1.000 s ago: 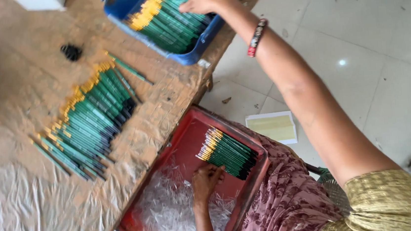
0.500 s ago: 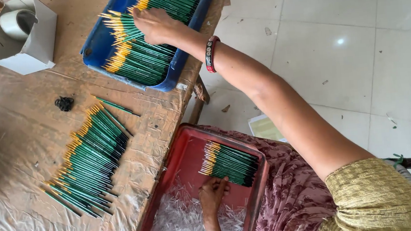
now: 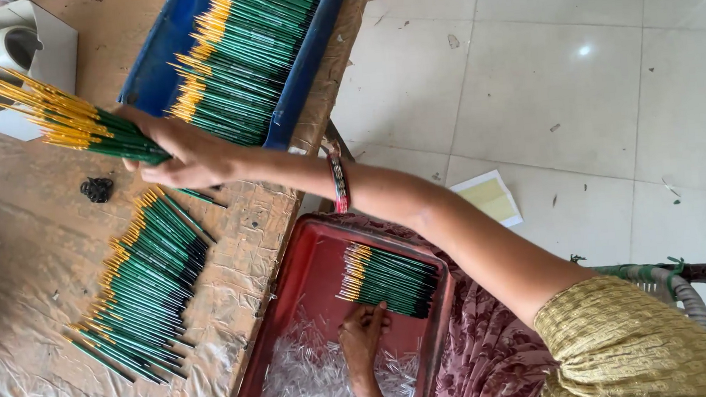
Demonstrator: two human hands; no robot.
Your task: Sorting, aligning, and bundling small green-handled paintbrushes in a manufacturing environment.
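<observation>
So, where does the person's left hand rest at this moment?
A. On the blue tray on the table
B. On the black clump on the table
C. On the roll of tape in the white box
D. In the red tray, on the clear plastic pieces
D: the left hand lies in the red tray on the clear plastic pieces, beside a small bunch of green brushes.

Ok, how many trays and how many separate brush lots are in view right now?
Trays: 2 (blue tray, red tray)
Brush lots: 4 (blue-tray lot, red-tray lot, held lot, table lot)
Total: 6
</observation>
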